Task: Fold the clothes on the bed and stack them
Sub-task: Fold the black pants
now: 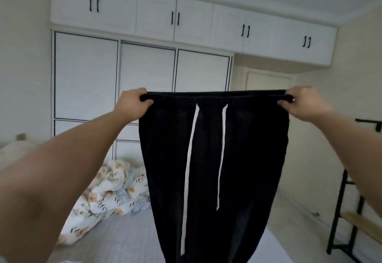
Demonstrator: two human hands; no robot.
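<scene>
A home bedroom: bed [124, 242], crumpled quilt [111, 192], white built-in wardrobe [144, 66].

Bare forearms [86, 144]; sleeves apparently short.

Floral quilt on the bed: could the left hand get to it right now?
Probably not yet: the left hand grips the waistband of the black trousers, held up with the right hand; the floral quilt lies lower.
</scene>
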